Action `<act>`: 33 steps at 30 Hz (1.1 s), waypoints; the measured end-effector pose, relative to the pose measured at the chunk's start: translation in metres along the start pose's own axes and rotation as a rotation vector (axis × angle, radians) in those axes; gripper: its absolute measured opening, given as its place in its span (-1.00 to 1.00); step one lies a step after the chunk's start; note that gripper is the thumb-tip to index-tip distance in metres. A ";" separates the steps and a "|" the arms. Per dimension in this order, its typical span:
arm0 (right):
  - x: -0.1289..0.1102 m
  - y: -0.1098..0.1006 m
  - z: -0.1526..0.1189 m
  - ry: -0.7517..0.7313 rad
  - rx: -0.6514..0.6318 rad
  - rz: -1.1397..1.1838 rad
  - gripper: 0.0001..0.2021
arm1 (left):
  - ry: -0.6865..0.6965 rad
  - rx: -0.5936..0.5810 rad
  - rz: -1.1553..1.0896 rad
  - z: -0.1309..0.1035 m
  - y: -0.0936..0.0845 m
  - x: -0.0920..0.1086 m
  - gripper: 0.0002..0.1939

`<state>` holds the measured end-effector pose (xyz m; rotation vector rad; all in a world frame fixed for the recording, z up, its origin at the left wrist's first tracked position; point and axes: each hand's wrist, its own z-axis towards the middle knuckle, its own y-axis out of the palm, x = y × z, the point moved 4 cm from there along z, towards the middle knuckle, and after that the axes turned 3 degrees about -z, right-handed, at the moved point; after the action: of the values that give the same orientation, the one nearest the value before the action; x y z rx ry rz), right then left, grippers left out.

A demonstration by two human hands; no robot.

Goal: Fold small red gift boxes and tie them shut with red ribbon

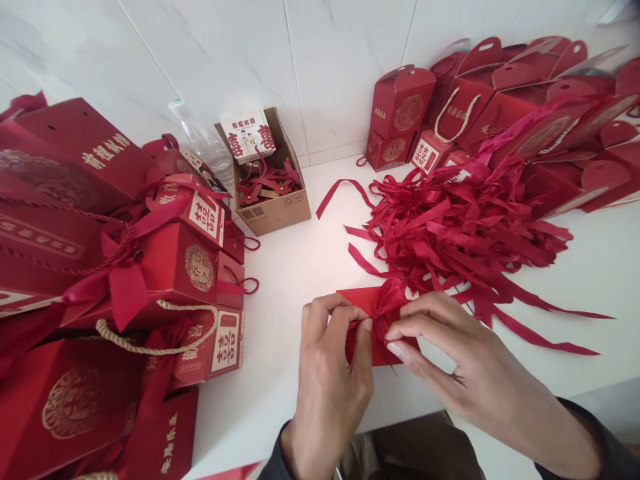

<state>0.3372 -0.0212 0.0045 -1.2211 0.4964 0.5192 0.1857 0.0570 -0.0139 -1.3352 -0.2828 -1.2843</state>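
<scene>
A small red box (pixel 353 296) lies near the table's front edge, with a dark red ribbon (pixel 388 297) gathered at its middle. My left hand (pixel 336 360) comes over its left side, thumb and fingers pinched on the ribbon. From the right, my right hand (pixel 445 350) pinches the same ribbon near the knot between thumb and fingertips. Both hands touch the ribbon at the box's centre and partly cover it. The exact form of the knot is hidden by the fingers.
A heap of red ribbons (pixel 465 227) lies behind my right hand. Red gift boxes (pixel 403 110) stand along the wall at the right; more decorated boxes (pixel 165 267) are stacked at the left. A cardboard box (pixel 280 212) holds cards and red pieces beside a clear plastic bottle (pixel 203 137).
</scene>
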 end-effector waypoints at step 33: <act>0.008 0.001 -0.011 0.185 -0.092 0.209 -0.79 | -0.152 0.068 -0.065 0.022 -0.002 -0.003 -0.88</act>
<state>0.3415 -0.0306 -0.0041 -1.3196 0.7699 0.6141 0.1939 0.0773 -0.0078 -1.3769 -0.4752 -1.2180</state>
